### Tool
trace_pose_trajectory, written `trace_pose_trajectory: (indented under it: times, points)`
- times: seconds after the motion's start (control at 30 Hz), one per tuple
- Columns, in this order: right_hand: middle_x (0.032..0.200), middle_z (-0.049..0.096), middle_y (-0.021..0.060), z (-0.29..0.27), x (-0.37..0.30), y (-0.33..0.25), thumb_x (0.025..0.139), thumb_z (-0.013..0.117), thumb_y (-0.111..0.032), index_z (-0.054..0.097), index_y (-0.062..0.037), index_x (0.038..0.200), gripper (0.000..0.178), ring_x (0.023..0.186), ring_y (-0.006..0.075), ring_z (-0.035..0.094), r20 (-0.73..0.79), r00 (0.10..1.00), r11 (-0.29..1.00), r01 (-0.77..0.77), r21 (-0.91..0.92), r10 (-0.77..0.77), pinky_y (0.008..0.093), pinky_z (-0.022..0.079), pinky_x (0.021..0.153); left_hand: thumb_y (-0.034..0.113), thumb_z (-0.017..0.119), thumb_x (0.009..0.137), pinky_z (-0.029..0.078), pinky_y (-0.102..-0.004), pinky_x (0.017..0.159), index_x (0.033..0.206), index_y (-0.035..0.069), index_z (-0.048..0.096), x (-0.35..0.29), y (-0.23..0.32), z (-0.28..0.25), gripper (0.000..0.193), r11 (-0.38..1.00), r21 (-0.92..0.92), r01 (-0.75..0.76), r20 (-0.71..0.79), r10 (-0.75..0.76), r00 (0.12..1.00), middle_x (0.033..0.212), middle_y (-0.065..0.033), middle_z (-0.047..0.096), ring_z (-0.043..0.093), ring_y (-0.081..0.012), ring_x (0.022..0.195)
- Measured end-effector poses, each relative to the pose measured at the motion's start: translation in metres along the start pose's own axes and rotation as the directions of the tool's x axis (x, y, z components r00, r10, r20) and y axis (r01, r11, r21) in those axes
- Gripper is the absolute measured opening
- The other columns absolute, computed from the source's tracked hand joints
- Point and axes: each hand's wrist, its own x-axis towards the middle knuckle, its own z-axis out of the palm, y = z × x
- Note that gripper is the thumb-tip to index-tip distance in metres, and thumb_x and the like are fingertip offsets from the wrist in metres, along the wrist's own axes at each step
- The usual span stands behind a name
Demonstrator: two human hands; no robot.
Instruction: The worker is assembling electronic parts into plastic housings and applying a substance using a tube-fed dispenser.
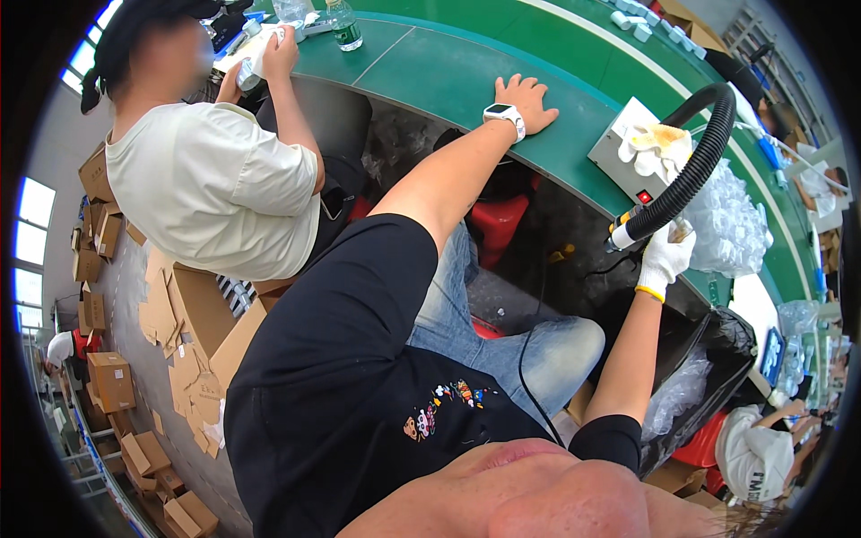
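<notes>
My left hand (525, 103) is bare and lies flat on the green table (421, 67), fingers spread. A white watch (504, 114) is strapped round that wrist. At the table's right part my right hand (666, 257) wears a white glove with a yellow cuff. Its fingers are bent round something small that I cannot make out. Right beside it hangs the nozzle end of a black corrugated hose (683, 193); whether the glove touches it I cannot tell. The hose arches over a grey box (619, 143) with a lit red switch, and a white-and-yellow glove (657, 148) lies on top.
Clear plastic pieces (728, 220) are heaped right of the hose. Below them hangs a black bag (726, 345). At my left a co-worker in a white shirt (215, 188) handles a white item. A bottle (343, 25) stands nearby. Flattened cardboard (184, 377) covers the floor behind.
</notes>
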Motion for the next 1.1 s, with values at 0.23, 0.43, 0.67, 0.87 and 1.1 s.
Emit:
trace_pose_trajectory:
  times: [0.23,0.43,0.67,0.87,1.1]
  points:
    - [0.104,0.071,0.0111,0.0010,-0.0001,0.0010,0.090,0.080,-0.022,0.062,0.0013,0.117,0.040,0.091,0.0186,0.069,0.001,1.000,1.000,0.014,-0.014,-0.014,0.0335,0.056,0.087,0.061,0.060,0.092,0.025,-0.0588,0.120,0.145,0.019,0.061,-0.0004,-0.0006,-0.0007,0.068,1.000,0.009,0.003,0.000,-0.003,1.000,0.159,-0.0074,0.050,0.039,-0.0347,0.150]
    - [0.105,0.071,0.0115,0.0012,0.0009,0.0054,0.090,0.080,-0.022,0.062,0.0014,0.118,0.041,0.092,0.0189,0.069,0.000,1.000,1.000,0.022,0.017,-0.022,0.0338,0.056,0.087,0.058,0.061,0.093,0.020,-0.0629,0.122,0.145,0.017,0.061,0.0009,-0.0010,0.0000,0.066,0.999,-0.037,-0.005,0.018,0.005,1.000,0.157,-0.0096,0.050,0.036,-0.0368,0.151]
    - [0.105,0.071,0.0114,0.0006,-0.0002,0.0027,0.090,0.080,-0.022,0.062,0.0014,0.117,0.040,0.093,0.0191,0.070,0.005,1.000,0.999,0.011,-0.038,-0.010,0.0339,0.056,0.087,0.061,0.061,0.092,0.025,-0.0583,0.120,0.145,0.019,0.061,-0.0007,-0.0005,-0.0013,0.067,1.000,0.007,0.007,0.001,-0.007,1.000,0.158,-0.0072,0.050,0.038,-0.0344,0.150]
    - [0.105,0.071,0.0112,-0.0002,-0.0013,0.0015,0.090,0.080,-0.022,0.062,0.0013,0.117,0.041,0.092,0.0189,0.069,0.002,1.000,1.000,0.002,-0.012,-0.002,0.0337,0.056,0.087,0.061,0.061,0.092,0.024,-0.0588,0.120,0.147,0.018,0.059,-0.0016,0.0008,-0.0017,0.070,1.000,-0.007,0.005,0.010,-0.005,1.000,0.159,-0.0075,0.049,0.038,-0.0348,0.150]
    - [0.104,0.070,0.0104,0.0010,-0.0005,0.0005,0.090,0.080,-0.021,0.061,0.0011,0.117,0.040,0.092,0.0181,0.069,0.000,1.000,1.000,0.006,-0.014,-0.006,0.0330,0.056,0.087,0.061,0.061,0.092,0.024,-0.0592,0.121,0.150,0.016,0.056,-0.0005,0.0001,-0.0010,0.074,0.999,-0.031,0.010,-0.018,-0.010,1.000,0.160,-0.0078,0.049,0.037,-0.0353,0.151]
